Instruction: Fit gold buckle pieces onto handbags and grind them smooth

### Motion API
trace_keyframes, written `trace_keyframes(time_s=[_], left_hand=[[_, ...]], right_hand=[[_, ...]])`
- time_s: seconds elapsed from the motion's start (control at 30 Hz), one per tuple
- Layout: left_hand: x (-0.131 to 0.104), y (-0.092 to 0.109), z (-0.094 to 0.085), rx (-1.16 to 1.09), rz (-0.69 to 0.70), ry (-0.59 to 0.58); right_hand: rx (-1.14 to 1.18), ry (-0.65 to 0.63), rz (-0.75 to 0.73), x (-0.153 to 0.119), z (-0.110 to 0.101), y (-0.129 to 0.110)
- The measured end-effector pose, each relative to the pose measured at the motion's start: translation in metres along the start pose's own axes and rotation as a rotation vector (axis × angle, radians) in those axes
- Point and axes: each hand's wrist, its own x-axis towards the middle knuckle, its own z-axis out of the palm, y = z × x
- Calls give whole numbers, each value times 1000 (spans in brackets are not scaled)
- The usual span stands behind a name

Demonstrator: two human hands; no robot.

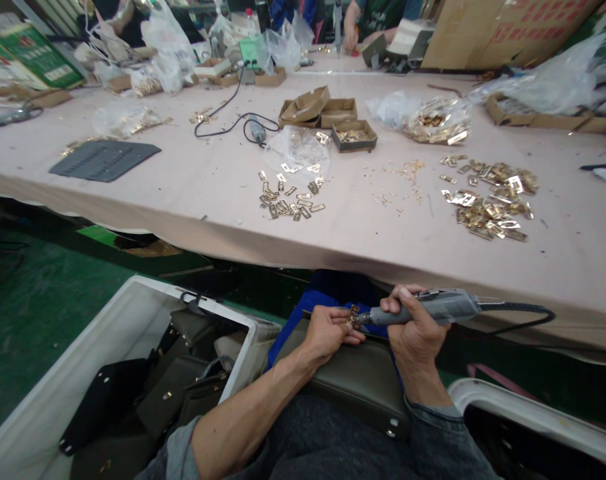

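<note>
My right hand [417, 327] grips a grey electric screwdriver [437, 307], its cord running off to the right. The tool's tip meets a small gold metal fitting [353, 312] that my left hand [330, 330] pinches against the top edge of an olive-green bag [353, 380] lying on my lap. Both hands are below the front edge of the pink-covered table [183, 180].
On the table lie piles of gold fittings [490, 200] [290, 197], small cardboard boxes [353, 135], plastic bags and a dark grey tray [105, 160]. A white bin [127, 320] at my left holds several dark bags. Another white bin edge [533, 413] is at right. A person works at the far side.
</note>
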Motion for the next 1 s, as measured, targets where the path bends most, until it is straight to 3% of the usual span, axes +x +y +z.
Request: trace_keyframes(time_s=[0.57,1.0], left_hand=[[2,-4,-1,-5,12,5],[2,-4,-1,25,19,4]], right_hand=[[43,97,73,4,0,-3],[21,89,47,5,-2,-4]])
